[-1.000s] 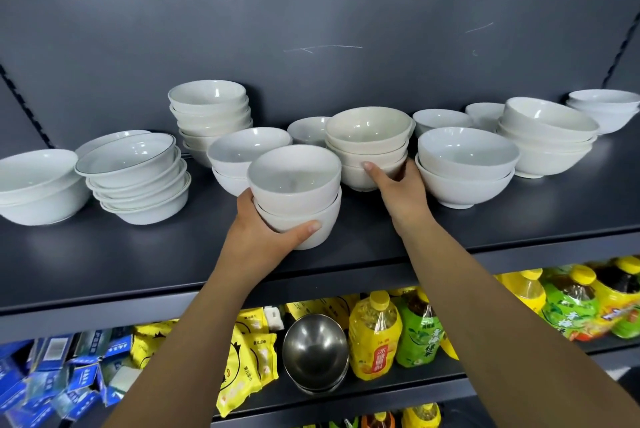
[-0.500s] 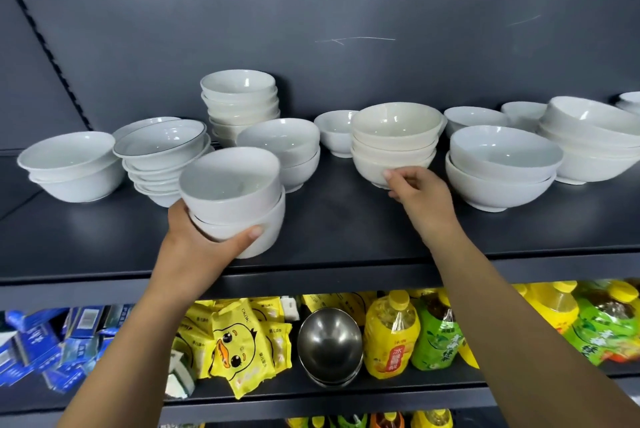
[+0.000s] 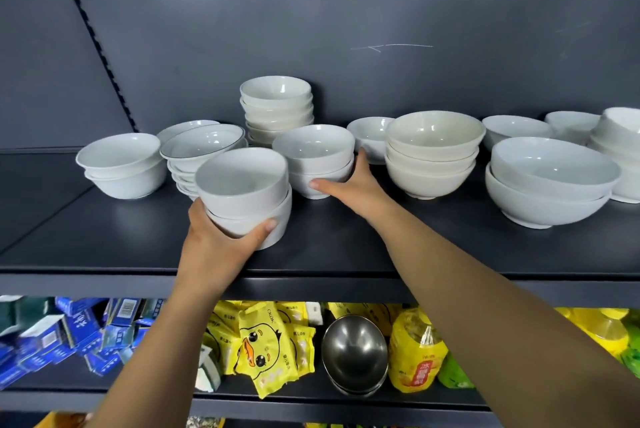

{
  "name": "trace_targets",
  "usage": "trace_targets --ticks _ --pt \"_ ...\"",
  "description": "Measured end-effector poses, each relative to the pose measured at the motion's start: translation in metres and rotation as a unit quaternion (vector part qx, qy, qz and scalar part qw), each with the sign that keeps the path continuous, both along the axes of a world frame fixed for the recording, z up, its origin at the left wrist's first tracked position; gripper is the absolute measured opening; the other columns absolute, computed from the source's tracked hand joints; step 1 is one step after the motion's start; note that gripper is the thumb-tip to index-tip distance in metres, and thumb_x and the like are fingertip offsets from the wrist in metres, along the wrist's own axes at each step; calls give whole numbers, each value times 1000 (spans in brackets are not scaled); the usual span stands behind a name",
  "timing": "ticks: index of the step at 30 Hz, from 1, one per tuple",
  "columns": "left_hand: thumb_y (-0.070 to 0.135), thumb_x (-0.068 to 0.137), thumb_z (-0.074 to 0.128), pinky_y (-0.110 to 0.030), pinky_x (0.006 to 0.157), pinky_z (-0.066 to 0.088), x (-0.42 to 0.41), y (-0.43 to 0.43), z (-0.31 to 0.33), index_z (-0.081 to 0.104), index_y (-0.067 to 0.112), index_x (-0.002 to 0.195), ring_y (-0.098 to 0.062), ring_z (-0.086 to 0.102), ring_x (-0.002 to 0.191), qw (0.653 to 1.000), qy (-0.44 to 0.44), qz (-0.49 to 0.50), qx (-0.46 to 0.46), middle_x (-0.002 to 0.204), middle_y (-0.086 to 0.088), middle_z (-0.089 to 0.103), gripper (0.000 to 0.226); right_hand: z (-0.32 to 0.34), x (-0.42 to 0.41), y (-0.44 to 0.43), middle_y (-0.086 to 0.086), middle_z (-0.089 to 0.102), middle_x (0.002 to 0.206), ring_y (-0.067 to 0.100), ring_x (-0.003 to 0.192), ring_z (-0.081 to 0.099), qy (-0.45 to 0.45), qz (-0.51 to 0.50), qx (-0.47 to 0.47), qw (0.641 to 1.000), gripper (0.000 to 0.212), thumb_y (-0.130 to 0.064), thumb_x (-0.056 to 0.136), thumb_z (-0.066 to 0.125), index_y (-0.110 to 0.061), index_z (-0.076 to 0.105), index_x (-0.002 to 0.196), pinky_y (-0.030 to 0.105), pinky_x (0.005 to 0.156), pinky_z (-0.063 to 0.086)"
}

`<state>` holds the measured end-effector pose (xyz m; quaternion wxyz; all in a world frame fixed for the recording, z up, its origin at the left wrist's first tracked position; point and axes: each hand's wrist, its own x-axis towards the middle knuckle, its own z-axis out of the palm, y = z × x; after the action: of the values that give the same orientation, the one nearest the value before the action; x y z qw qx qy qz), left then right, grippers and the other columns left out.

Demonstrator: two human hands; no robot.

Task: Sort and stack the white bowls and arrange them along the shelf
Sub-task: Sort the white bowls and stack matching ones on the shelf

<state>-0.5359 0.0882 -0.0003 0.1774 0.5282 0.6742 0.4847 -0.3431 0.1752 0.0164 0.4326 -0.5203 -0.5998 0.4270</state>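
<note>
White bowls stand in stacks along the dark shelf point(image 3: 381, 254). My left hand point(image 3: 221, 240) grips a stack of two straight-sided bowls point(image 3: 244, 192) near the shelf's front, left of centre. My right hand point(image 3: 349, 185) wraps around a second two-bowl stack point(image 3: 313, 153) just behind and to the right. A cream stack of three point(image 3: 433, 153) stands to the right of that hand. A tall stack of small bowls point(image 3: 277, 108) is against the back wall. Rimmed shallow bowls point(image 3: 201, 147) and a two-bowl stack point(image 3: 121, 167) sit to the left.
Large wide bowls point(image 3: 550, 181) and more stacks fill the right end. Single small bowls point(image 3: 370, 133) stand at the back. Bare shelf lies at the far left. The lower shelf holds blue boxes point(image 3: 52, 334), yellow duck packets point(image 3: 263, 351), a steel bowl point(image 3: 353, 355) and bottles.
My left hand carried its two-bowl stack leftward along the shelf front. My right hand left the cream stack and took hold of the two-bowl stack to its left.
</note>
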Motion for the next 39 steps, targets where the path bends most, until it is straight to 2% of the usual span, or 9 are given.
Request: trace_targets --ticks 2,5,7,14,23,28,34,38,39 --pt "40 66 78 -31 95 35 1 -1 -1 24 14 139 -25 41 126 1000 3 -6 3 139 -5 42 94 -1 0 6 -7 29 145 10 132 30 19 -2 11 1000 103 -24 72 78 -20 5 146 17 96 24" --pt "40 68 77 -29 91 35 0 -1 -2 23 15 139 -24 43 124 1000 5 -11 2 138 -4 43 93 -4 -2 11 -14 45 127 6 120 43 39 0 31 999 90 -20 68 81 -24 27 139 19 93 33" --pt "41 69 76 -30 92 35 0 -1 -2 22 14 139 -25 42 124 1000 9 -11 2 138 -5 43 92 -8 -2 12 -14 50 126 7 119 47 35 -11 38 999 87 -23 64 83 -25 35 135 21 93 36" --pt "41 71 74 -35 101 33 0 2 -2 14 11 142 -27 37 129 1000 9 -24 -14 143 -9 36 98 -13 13 -5 -11 54 126 10 116 50 17 -34 61 997 85 -25 60 85 -23 40 132 29 99 42" --pt "44 74 70 -36 106 28 12 24 -3 2 8 144 -28 30 133 998 -17 -43 -43 148 -10 26 104 -11 43 -62 -14 51 125 4 113 47 17 -35 86 996 84 -18 64 82 -28 36 135 8 77 40" --pt "45 78 66 -38 108 26 24 40 -1 -3 4 144 -31 30 134 996 -12 -52 -65 149 -14 26 104 -9 58 -75 -15 49 126 5 117 45 -5 -24 75 997 88 -21 65 81 -27 34 138 18 91 37" --pt "49 79 65 -41 110 26 36 55 3 -3 7 145 -33 31 133 995 -20 -55 -77 144 -12 35 103 -8 71 -80 -22 49 117 2 115 46 -4 4 65 998 80 -18 68 79 -33 35 133 16 91 40" --pt "62 61 71 -39 111 28 27 53 1 16 6 143 -28 34 134 995 -71 -56 -46 146 -10 34 113 -10 75 -79 -21 52 119 2 116 47 29 27 58 998 75 -14 68 78 -33 38 129 25 100 41" --pt "62 63 70 -38 109 31 27 46 0 23 5 140 -25 37 131 994 -88 -52 -25 144 -9 38 107 -11 77 -78 -19 53 120 4 117 48 40 31 57 997 75 -12 68 78 -32 39 129 28 101 42"
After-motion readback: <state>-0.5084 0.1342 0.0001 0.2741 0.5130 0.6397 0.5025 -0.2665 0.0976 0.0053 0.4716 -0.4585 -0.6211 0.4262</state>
